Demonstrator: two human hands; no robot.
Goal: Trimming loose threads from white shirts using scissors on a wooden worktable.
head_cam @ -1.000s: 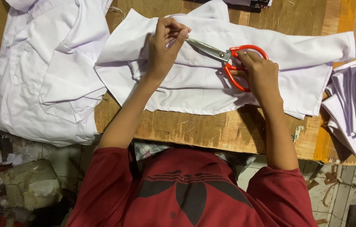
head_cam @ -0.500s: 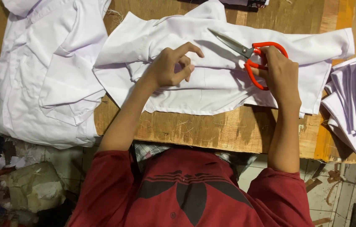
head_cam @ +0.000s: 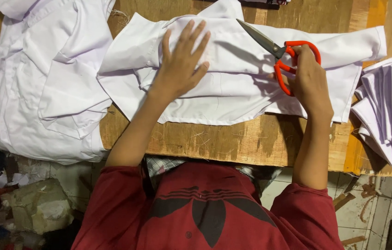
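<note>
Head view: your right hand [head_cam: 309, 81] grips red-handled scissors [head_cam: 281, 53], blades closed, pointing up-left over white garment [head_cam: 233, 90]. Your left hand [head_cam: 182, 62] lies flat, fingers spread, pressing garment left of blades.

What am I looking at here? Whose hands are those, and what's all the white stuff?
The camera sits on a person's head and looks down, so you see their own two arms and red shirt. A wooden table holds white cloth. The left hand lies flat on a folded white garment, fingers spread. The right hand holds red-handled scissors, blades shut and pointing up to the left. Another white garment lies at the left, and a stack of white fabric pieces sits at the right edge.
</note>
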